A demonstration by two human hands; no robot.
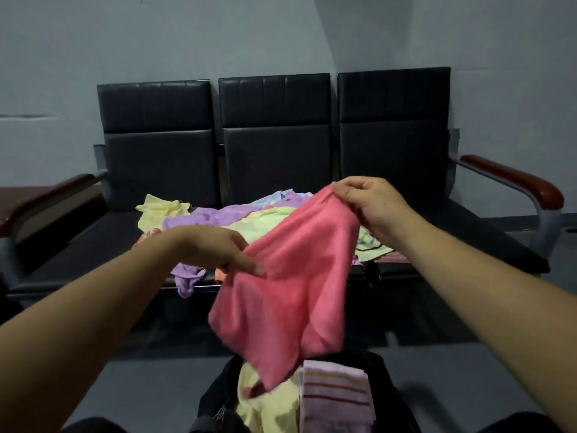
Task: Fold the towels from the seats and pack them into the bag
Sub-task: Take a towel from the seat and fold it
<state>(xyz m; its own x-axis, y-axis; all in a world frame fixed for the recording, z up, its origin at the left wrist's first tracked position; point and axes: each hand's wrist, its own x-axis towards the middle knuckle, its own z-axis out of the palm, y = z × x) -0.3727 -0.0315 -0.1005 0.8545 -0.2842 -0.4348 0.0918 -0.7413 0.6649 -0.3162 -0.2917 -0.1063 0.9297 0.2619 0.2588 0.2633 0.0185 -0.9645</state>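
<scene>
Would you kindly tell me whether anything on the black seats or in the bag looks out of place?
One thing: a crumpled purple towel droops over the front edge of the row of black padded seats and might slip to the floor. The held pink towel and the folded towels in the black bag look fine.

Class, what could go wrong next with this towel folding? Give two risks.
The pink towel, held by the left hand and right hand, dangles over the bag and might ruffle the striped towel packed there. A purple towel droops over the seat edge and could slide off.
</scene>
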